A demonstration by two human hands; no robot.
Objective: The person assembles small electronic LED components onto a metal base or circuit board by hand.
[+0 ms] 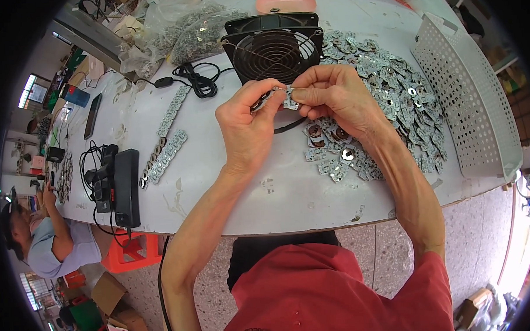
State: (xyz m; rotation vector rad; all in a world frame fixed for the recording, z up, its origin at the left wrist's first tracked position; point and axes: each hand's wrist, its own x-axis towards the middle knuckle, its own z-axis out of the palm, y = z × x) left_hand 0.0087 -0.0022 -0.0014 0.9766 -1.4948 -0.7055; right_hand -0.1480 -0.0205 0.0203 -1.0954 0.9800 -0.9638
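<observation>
My left hand and my right hand meet above the white table, just in front of a black fan. Together they pinch small silvery metal parts between the fingertips; a dark piece shows at my left fingers. A large heap of the same flat metal pieces lies to the right, under and beyond my right wrist. Two rows of stacked pieces lie to the left of my left hand.
A white perforated basket lies tipped at the right. Clear bags of metal parts sit at the back left beside a coiled black cable. A black power adapter rests at the left edge. Another person works at far left.
</observation>
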